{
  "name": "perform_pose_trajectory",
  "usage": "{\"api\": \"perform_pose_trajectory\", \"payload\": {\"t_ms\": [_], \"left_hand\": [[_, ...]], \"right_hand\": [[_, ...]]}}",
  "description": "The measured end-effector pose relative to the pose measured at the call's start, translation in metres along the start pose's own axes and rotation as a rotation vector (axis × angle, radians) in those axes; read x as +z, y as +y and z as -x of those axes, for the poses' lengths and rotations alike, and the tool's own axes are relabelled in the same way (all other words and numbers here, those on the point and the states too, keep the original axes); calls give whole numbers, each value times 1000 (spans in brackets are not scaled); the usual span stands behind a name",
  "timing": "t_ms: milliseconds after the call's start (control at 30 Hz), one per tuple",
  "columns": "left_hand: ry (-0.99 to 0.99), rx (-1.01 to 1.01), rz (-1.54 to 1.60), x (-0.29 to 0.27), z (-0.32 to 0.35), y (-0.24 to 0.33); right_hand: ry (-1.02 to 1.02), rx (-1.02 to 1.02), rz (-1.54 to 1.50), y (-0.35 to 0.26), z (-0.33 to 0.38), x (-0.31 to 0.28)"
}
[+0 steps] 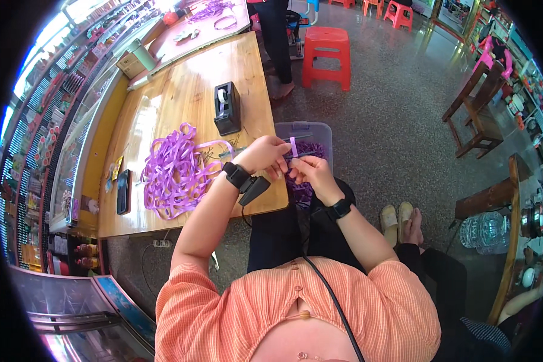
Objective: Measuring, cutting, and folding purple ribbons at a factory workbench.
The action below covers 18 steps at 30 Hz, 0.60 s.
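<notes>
Hands close together: left hand (264, 155) curled, its grip unclear; right hand (314, 176) pinching a purple strip (293, 146) between them, at twelve o'clock. Nine o'clock, the ribbon heap (178, 175)! Looks light, soft, perhaps slippery: best pinched flat near an end. Clear tub (326, 136), one o'clock.

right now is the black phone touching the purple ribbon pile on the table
Apart. The head view shows a strip of bare wooden tabletop between the black phone and the purple ribbon pile.
</notes>
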<state>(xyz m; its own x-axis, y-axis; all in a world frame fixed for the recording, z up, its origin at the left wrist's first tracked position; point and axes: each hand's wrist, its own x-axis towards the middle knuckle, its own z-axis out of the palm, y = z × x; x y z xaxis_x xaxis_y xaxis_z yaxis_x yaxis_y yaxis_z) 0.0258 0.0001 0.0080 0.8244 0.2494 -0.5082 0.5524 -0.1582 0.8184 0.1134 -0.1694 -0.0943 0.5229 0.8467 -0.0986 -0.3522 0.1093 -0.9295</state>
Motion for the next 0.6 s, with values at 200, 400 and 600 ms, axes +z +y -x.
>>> {"api": "perform_pose_trajectory", "payload": {"t_ms": [200,400,600], "left_hand": [[-138,27,134,3,2,-3],[-131,17,337,2,-4,-15],[-205,37,364,-2,-3,-24]], "right_hand": [[-21,-28,39,5,-4,-1],[-79,30,133,-6,2,-6],[-125,-32,396,-64,15,4]]}}
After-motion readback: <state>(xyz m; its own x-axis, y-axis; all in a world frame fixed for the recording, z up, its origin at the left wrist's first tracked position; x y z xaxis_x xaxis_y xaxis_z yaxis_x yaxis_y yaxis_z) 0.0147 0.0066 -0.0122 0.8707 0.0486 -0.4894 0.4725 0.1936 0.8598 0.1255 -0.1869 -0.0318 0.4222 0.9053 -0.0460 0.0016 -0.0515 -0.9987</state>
